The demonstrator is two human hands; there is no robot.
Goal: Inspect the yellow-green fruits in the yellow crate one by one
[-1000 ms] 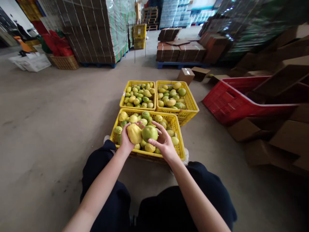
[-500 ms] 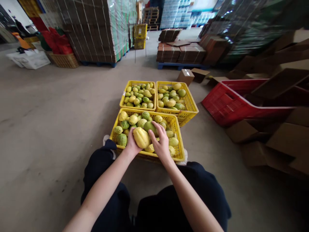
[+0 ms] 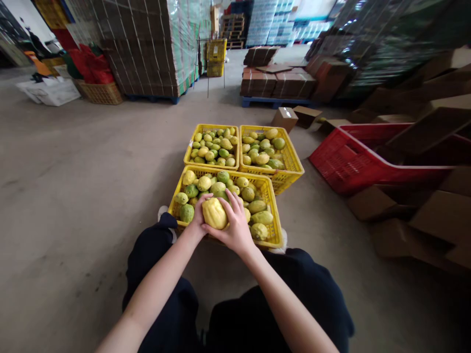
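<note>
The left hand [image 3: 198, 215] has its grip around the left side of a ribbed yellow fruit [image 3: 214, 214], held over the fruit-filled front yellow crate [image 3: 276, 215]; the right hand [image 3: 238, 224] grasps its right side. Farther right stands a red crate [image 3: 340, 159].

One head view, forward and down over the near hands [image 3: 238, 229].

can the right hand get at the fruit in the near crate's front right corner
Probably yes: nothing covers that corner fruit and the right hand is close, though it must first leave the held yellow fruit to the left hand.
</note>
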